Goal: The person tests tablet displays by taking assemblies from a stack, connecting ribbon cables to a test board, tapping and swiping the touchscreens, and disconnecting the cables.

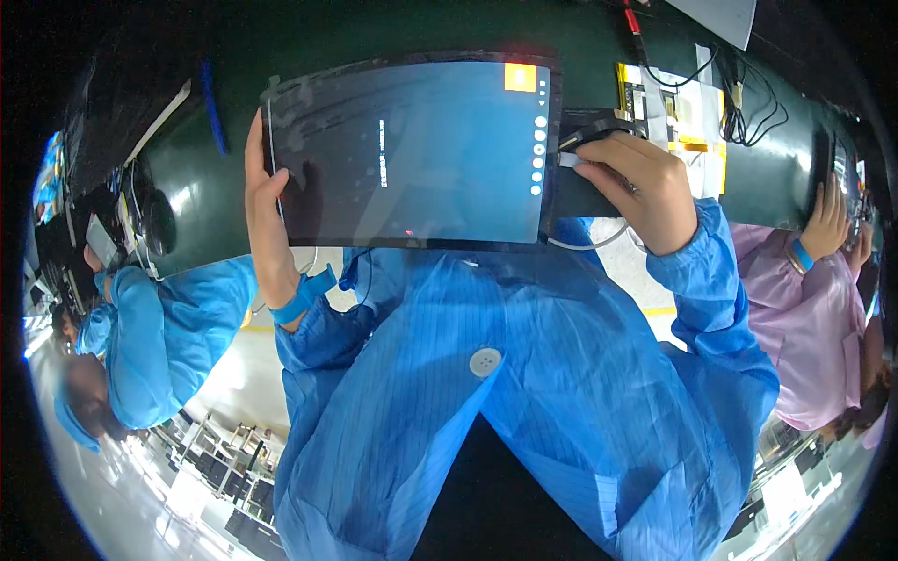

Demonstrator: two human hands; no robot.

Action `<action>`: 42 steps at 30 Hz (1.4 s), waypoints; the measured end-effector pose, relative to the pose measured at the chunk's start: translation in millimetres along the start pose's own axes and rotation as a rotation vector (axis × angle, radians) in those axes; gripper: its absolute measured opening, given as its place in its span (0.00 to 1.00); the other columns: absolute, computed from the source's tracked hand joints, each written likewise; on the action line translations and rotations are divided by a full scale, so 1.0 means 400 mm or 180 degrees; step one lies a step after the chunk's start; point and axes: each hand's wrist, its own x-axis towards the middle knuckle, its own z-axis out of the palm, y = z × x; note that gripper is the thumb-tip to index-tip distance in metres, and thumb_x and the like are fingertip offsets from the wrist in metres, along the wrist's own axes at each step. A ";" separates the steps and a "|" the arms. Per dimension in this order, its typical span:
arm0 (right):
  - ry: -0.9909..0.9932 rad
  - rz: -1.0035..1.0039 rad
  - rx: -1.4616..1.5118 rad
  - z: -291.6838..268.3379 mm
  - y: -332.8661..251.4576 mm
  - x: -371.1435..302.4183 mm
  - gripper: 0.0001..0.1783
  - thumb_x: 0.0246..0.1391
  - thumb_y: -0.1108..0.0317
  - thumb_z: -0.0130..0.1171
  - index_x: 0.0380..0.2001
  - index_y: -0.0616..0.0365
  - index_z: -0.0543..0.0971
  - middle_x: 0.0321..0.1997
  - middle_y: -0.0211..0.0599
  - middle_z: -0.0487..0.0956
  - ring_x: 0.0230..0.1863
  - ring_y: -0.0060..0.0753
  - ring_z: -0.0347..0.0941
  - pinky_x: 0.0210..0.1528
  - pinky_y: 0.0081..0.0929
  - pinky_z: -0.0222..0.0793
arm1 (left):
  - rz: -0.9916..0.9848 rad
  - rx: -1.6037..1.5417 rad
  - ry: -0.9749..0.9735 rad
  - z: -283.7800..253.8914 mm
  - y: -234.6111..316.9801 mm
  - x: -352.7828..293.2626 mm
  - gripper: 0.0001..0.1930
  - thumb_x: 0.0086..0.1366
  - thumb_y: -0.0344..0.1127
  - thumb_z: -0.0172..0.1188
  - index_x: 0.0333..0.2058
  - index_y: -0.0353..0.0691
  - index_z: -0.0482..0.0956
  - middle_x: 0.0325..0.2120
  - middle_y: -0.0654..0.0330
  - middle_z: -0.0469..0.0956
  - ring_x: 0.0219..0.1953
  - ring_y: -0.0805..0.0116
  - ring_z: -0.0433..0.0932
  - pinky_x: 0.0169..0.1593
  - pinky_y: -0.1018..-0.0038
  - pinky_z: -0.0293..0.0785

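A tablet (449,159) with its dark-blue screen lit is held up in front of me over the bench edge. My left hand (267,210) grips its left edge, thumb on the front and the other fingers behind. At the tablet's right edge, my right hand (647,187) pinches a cable plug (568,160) between thumb and fingers. The plug is close against that edge; whether it sits in a port I cannot tell. A white cable (589,245) hangs in a curve below my right hand. An orange square and a column of round icons glow along the screen's right side.
The bench has a dark green top (374,26). Beyond my right hand lie yellow-edged parts (687,112), with coiled black cables (756,117) beside them. A red-tipped lead (633,23) lies farther back. Co-workers sit close at left, in a blue sleeve (178,327), and right, in a pink garment (795,323).
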 end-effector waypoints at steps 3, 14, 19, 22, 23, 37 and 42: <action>0.0167 0.0037 -0.0057 0.007 0.002 -0.004 0.07 0.46 0.70 0.62 0.30 0.57 0.79 0.27 0.38 0.76 0.27 0.43 0.74 0.29 0.32 0.71 | 0.0067 -0.0013 -0.0090 -0.011 -0.003 -0.005 0.33 0.55 0.40 0.46 0.62 0.41 0.59 0.59 0.55 0.62 0.60 0.63 0.61 0.62 0.74 0.53; 0.0356 0.0168 -0.0415 0.016 -0.025 -0.015 0.08 0.44 0.71 0.63 0.31 0.58 0.78 0.32 0.37 0.78 0.31 0.43 0.76 0.32 0.33 0.73 | 0.2065 0.2526 -0.0441 0.203 0.149 0.001 0.32 0.53 0.41 0.61 0.55 0.35 0.65 0.56 0.48 0.64 0.60 0.51 0.60 0.64 0.57 0.49; 0.0258 -0.0002 -0.0454 0.019 -0.020 -0.014 0.08 0.44 0.72 0.62 0.30 0.58 0.75 0.34 0.38 0.77 0.32 0.44 0.76 0.32 0.34 0.72 | 0.2118 0.2066 -0.0550 0.350 0.154 -0.005 0.31 0.49 0.41 0.66 0.51 0.39 0.68 0.54 0.52 0.67 0.59 0.53 0.62 0.65 0.57 0.50; 0.0179 -0.0063 -0.0488 0.017 -0.013 -0.014 0.09 0.44 0.72 0.62 0.31 0.58 0.74 0.33 0.39 0.76 0.33 0.44 0.75 0.32 0.35 0.72 | 0.2146 0.2059 -0.0499 0.370 0.149 0.005 0.29 0.44 0.38 0.69 0.46 0.39 0.69 0.49 0.52 0.70 0.57 0.53 0.65 0.64 0.57 0.52; 0.0170 -0.0103 -0.0509 0.016 -0.012 -0.013 0.09 0.44 0.72 0.62 0.30 0.58 0.73 0.32 0.39 0.76 0.32 0.44 0.75 0.32 0.35 0.71 | 0.2141 0.2046 -0.0507 0.375 0.148 0.006 0.29 0.43 0.37 0.69 0.45 0.39 0.69 0.48 0.53 0.71 0.55 0.54 0.66 0.64 0.57 0.53; -0.0294 -0.0361 -0.0702 -0.022 0.005 0.005 0.08 0.48 0.66 0.59 0.31 0.55 0.72 0.32 0.37 0.77 0.31 0.40 0.76 0.29 0.32 0.72 | 0.1945 0.1789 -0.0627 0.382 0.150 0.019 0.28 0.39 0.35 0.68 0.43 0.41 0.69 0.41 0.55 0.74 0.46 0.53 0.73 0.61 0.59 0.60; -0.0546 -0.0173 -0.0559 -0.030 0.019 -0.008 0.08 0.47 0.68 0.59 0.31 0.54 0.72 0.35 0.37 0.78 0.32 0.40 0.76 0.30 0.31 0.73 | 0.2054 0.1856 -0.0600 0.374 0.146 0.021 0.29 0.40 0.36 0.68 0.43 0.41 0.69 0.40 0.55 0.74 0.44 0.54 0.73 0.61 0.59 0.60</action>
